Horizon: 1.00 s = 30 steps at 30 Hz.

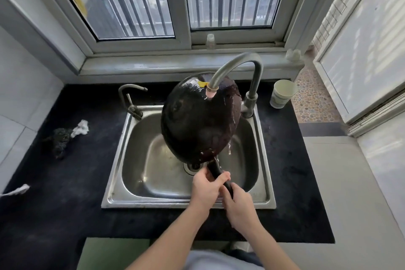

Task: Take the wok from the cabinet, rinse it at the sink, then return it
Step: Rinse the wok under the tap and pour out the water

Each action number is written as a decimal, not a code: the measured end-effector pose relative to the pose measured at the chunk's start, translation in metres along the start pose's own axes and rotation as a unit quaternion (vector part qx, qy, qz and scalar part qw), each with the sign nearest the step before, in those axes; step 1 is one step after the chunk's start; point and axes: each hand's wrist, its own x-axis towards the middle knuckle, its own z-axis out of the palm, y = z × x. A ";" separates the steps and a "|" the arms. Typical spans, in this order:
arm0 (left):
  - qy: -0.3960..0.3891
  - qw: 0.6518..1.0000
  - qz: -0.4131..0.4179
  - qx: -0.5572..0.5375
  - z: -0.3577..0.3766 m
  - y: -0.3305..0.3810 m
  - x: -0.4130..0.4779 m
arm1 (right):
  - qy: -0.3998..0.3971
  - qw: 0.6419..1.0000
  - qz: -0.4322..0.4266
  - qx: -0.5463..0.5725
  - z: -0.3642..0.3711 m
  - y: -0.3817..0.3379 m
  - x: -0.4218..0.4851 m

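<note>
A black wok [198, 118] is held tilted over the steel sink [135, 138], its dark rounded underside facing me. Water from the tall curved faucet [245, 62] runs onto it near the top and drips off its right edge. Both hands grip the wok's black handle [215, 169] above the sink's front part: my left hand [208, 188] higher up near the bowl, my right hand [237, 203] lower on the handle's end. The inside of the wok is hidden.
A small second tap [131, 101] stands at the sink's back left. On the black counter [65, 182] lie a dark scouring pad [58, 141] and a white rag [81, 128]. A paper cup [282, 93] sits at the right of the faucet. A barred window [153, 0] is behind.
</note>
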 end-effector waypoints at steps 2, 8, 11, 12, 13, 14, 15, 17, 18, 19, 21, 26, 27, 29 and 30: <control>0.010 1.000 0.002 -0.001 0.004 0.005 0.006 | -0.006 1.000 -0.003 0.003 -0.005 -0.004 0.008; 0.040 0.999 0.005 -0.030 0.006 0.015 0.014 | -0.025 0.999 -0.021 -0.002 -0.010 -0.012 0.024; 0.056 0.998 -0.005 -0.040 -0.001 0.015 0.014 | -0.034 0.999 -0.031 -0.016 -0.006 -0.015 0.026; 0.060 0.997 -0.005 -0.041 -0.004 0.014 0.013 | -0.038 0.998 -0.035 -0.022 -0.004 -0.017 0.025; 0.062 0.997 -0.004 -0.043 -0.007 0.014 0.012 | -0.041 0.998 -0.041 -0.030 -0.002 -0.019 0.024; 0.062 0.997 -0.003 -0.046 -0.011 0.013 0.011 | -0.045 0.997 -0.047 -0.038 0.000 -0.021 0.022; 0.062 0.997 -0.005 -0.049 -0.014 0.012 0.010 | -0.048 0.997 -0.049 -0.045 0.003 -0.022 0.020; 0.060 0.997 -0.012 -0.056 -0.021 0.008 0.007 | -0.049 0.996 -0.052 -0.056 0.009 -0.023 0.015; 0.057 0.996 -0.017 -0.059 -0.025 0.005 0.005 | -0.048 0.996 -0.051 -0.059 0.012 -0.022 0.012; 0.054 0.997 -0.022 -0.058 -0.027 0.003 0.003 | -0.046 0.996 -0.048 -0.056 0.015 -0.020 0.009; 0.045 0.997 -0.032 -0.050 -0.033 -0.002 -0.002 | -0.041 0.997 -0.039 -0.044 0.022 -0.017 0.000; 0.011 0.999 -0.042 -0.030 -0.040 -0.010 -0.015 | -0.021 1.000 -0.012 -0.020 0.036 -0.008 -0.020; 0.004 0.999 -0.041 -0.022 -0.040 -0.012 -0.017 | -0.012 1.000 -0.004 -0.011 0.037 -0.005 -0.023; -0.009 0.999 -0.037 -0.011 -0.038 -0.013 -0.021 | 0.013 1.000 0.008 0.003 0.038 0.002 -0.028; -0.016 0.999 -0.037 -0.007 -0.037 -0.014 -0.022 | 0.023 1.000 0.015 0.010 0.038 0.005 -0.030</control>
